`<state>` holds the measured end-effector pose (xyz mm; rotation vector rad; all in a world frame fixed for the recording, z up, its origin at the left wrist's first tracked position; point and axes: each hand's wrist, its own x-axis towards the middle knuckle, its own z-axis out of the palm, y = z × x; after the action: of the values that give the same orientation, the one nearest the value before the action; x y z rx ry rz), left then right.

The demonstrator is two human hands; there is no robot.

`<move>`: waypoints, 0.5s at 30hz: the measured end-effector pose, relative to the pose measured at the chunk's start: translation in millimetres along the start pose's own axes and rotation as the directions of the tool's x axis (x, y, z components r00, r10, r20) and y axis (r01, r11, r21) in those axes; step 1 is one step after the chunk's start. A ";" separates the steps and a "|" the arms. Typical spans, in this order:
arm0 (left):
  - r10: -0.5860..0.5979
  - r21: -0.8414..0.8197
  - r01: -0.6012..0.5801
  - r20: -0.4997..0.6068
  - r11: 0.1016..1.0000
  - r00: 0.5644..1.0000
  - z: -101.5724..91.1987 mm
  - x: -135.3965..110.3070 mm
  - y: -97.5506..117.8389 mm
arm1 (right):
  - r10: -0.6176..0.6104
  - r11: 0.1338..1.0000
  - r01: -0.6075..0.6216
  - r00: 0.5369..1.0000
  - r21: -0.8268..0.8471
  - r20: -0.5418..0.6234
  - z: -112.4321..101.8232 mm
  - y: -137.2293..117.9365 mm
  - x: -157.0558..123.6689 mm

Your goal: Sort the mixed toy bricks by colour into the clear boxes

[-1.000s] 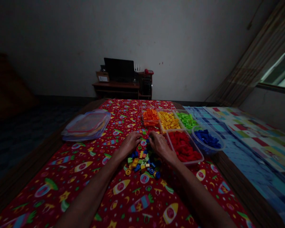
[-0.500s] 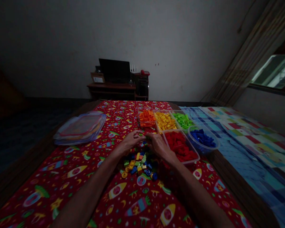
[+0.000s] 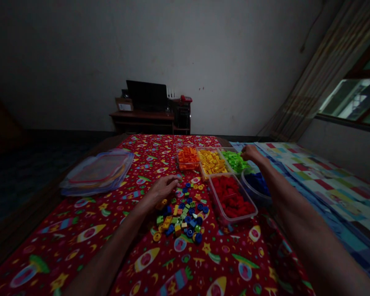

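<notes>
My right hand [image 3: 251, 153] reaches over the right edge of the box of green bricks [image 3: 234, 161]. Its fingers are bent together, and whatever they hold is hidden. My left hand [image 3: 165, 188] hovers at the far left of a loose pile of mixed toy bricks [image 3: 178, 220], fingers drawn together. A small pale spot shows at its fingertips, too dim to name. Yellow, blue, green and orange pieces make up the pile, with several blue wheel-like rounds [image 3: 198, 238] among them.
Around the green box stand boxes of yellow bricks [image 3: 212, 161], orange bricks [image 3: 188, 158] and red bricks [image 3: 234, 199], plus a round tub of blue bricks [image 3: 255, 183]. Stacked clear lids [image 3: 97, 170] lie at left on the red patterned cloth [image 3: 111, 230]. A bed [image 3: 336, 181] adjoins at right.
My right hand has left my left hand and moved right and away from me to the green box. My left hand has shifted slightly left and nearer, uncovering more of the pile.
</notes>
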<state>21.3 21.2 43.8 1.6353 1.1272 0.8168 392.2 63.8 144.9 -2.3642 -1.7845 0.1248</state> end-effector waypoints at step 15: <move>0.155 0.361 -0.154 0.026 0.920 0.988 -9.9 -1.2 -2.6 | -0.290 0.912 0.361 0.903 0.194 -0.317 -8.6 -49.9 -45.3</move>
<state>11.3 23.7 44.6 2.0515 1.2155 0.7406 333.9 32.8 161.0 -1.7792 -1.8689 -0.0328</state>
